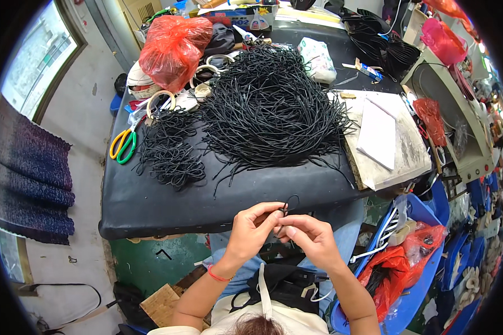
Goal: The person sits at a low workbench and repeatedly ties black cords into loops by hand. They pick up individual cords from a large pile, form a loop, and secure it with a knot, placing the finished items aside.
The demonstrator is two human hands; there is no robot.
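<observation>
My left hand and my right hand meet just in front of the near edge of the black table. Together they pinch a short black cord that loops up between the fingertips. A red band circles my left wrist. A big heap of black cords fills the middle of the table, beyond my hands. To its left lies a smaller pile of knotted black cords.
Yellow-and-green scissors lie at the table's left edge. A red plastic bag and tape rolls sit at the back left. A grey board with white paper lies to the right. A blue tub with a red bag stands lower right.
</observation>
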